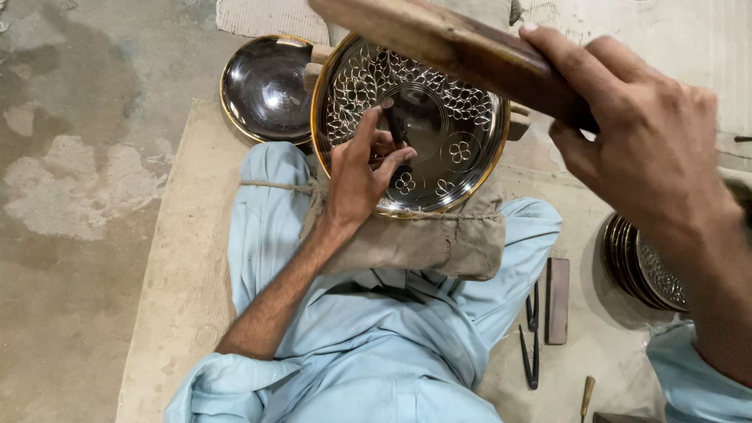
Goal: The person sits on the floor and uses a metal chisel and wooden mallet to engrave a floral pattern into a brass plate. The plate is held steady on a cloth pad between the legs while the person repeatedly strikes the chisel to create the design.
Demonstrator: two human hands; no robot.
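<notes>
A round metal plate (454, 149) with a brass rim and engraved flower patterns rests tilted on a cloth pad (439, 239) over my lap. My left hand (362, 168) holds a small dark chisel (394, 125) upright against the plate's centre. My right hand (638, 133) is raised above the plate at the upper right, gripping a flat wooden mallet (446, 43) that reaches left across the plate's top edge.
A plain dark metal plate (266, 88) lies beyond my left knee. A stack of engraved plates (642, 266) stands at the right. A dark sharpening stone (557, 300), metal dividers (531, 345) and a wooden-handled tool (586, 395) lie on the mat by my right leg.
</notes>
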